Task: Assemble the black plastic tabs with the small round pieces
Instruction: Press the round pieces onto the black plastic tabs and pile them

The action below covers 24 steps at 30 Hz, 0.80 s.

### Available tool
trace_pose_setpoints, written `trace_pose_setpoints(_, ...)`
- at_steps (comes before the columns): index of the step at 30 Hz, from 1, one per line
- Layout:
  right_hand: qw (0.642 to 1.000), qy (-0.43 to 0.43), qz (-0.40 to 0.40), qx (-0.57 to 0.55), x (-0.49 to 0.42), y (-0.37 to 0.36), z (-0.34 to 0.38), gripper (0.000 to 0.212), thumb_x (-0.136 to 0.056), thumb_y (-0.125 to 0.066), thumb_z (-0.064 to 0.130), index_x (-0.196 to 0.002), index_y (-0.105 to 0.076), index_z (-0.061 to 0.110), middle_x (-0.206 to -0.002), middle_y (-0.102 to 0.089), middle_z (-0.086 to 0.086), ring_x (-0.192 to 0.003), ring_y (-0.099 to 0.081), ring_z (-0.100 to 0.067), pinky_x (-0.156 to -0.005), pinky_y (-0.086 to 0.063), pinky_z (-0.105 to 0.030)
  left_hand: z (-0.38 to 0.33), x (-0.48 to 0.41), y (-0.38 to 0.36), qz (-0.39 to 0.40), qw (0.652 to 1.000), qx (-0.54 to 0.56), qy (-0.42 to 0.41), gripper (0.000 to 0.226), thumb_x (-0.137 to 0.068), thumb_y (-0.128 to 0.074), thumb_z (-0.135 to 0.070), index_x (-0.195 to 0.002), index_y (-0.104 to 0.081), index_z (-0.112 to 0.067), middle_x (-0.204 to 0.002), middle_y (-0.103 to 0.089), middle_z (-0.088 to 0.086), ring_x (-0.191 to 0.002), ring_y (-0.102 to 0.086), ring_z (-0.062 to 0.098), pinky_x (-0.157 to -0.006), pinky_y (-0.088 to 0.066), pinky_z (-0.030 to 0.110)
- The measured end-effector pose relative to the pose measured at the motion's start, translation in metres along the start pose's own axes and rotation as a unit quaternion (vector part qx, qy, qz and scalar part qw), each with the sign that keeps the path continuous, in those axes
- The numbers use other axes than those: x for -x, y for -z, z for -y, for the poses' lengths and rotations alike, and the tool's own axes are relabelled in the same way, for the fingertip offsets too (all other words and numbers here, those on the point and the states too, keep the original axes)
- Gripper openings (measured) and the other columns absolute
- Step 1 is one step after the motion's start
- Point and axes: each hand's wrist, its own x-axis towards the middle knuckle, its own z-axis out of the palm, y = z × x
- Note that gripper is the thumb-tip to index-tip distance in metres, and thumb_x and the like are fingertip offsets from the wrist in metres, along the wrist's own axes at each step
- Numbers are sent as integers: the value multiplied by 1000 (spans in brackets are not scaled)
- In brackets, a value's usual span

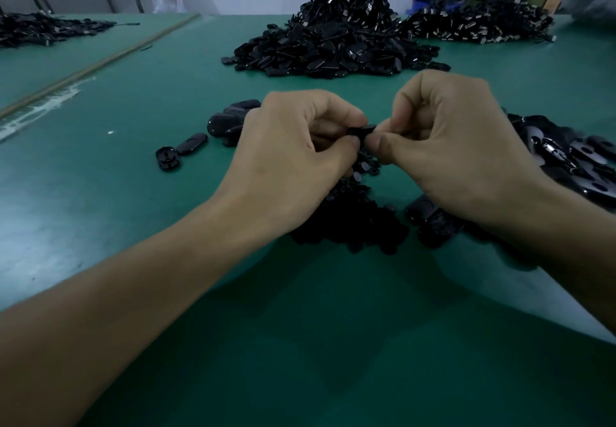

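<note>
Both hands meet above the green table (pixel 333 343). Between them is a black plastic tab (pixel 363 130), pinched from the left by my left hand (pixel 293 153) and from the right by my right hand (pixel 466 146). Only the tab's short middle part shows; fingertips hide the rest. Whether a small round piece sits on it I cannot tell. Under the hands lies a heap of small round black pieces (pixel 353 223). Loose black tabs (pixel 226 123) lie just left of my left hand, and two more (pixel 180 153) farther left.
A tall pile of black tabs and cables (pixel 336 43) stands at the table's far middle. Another pile (pixel 480 23) lies at the back right, one (pixel 573 156) at the right edge, and one (pixel 43 28) at the far left. A strip (pixel 100 63) runs diagonally across the left.
</note>
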Motion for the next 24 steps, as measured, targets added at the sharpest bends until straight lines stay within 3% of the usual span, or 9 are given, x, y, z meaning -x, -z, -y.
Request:
trace_pose_setpoints(9, 999, -15, -24, -31, 4, -4, 4, 33, -77, -84, 18, -68, -54, 24, -75, -74, -4, -72, -70, -28, -68, -58, -52, -1, 2, -3, -39, 994, -93, -43, 18, -83, -70, -12, -94, -70, -27, -77, -71, -16, -69, -68, -2, -70, -55, 17)
trace_pose_setpoints(11, 999, -16, -15, -34, 4, -5, 4, 28, -80, -82, 15, -69, -57, 23, -72, -73, -7, -70, -71, -28, -68, -58, -51, 0, 1, -2, -41, 991, -117, -51, 17, -84, -71, -14, -97, -73, -25, -78, -71, -19, -72, -68, -3, -72, -56, 20)
trace_pose_setpoints(15, 998, -13, 14, -56, 5, -6, 7, 25, -85, -73, 1, -73, -61, 20, -69, -74, 0, -66, -73, -12, -74, -62, -41, 1, 1, 2, -49, 988, -137, -58, 15, -84, -71, -20, -98, -74, -24, -80, -72, -16, -74, -69, 0, -77, -58, 31)
trace_pose_setpoints(18, 996, -5, 40, -79, 5, -5, 8, 25, -85, -67, -6, -77, -63, 16, -71, -75, -1, -67, -74, -13, -75, -62, -39, 4, -1, 4, -49, 988, -135, -53, 14, -85, -70, -19, -97, -74, -23, -80, -73, -13, -73, -70, 4, -76, -59, 36)
trace_pose_setpoints(24, 999, 34, 20, -32, 4, -6, 3, 17, -84, -77, 11, -83, -67, 24, -75, -73, 9, -73, -70, -2, -72, -58, -22, 6, -3, 6, -35, 994, -94, -38, 13, -86, -70, -17, -96, -73, -24, -79, -74, -14, -68, -69, 1, -70, -61, 36)
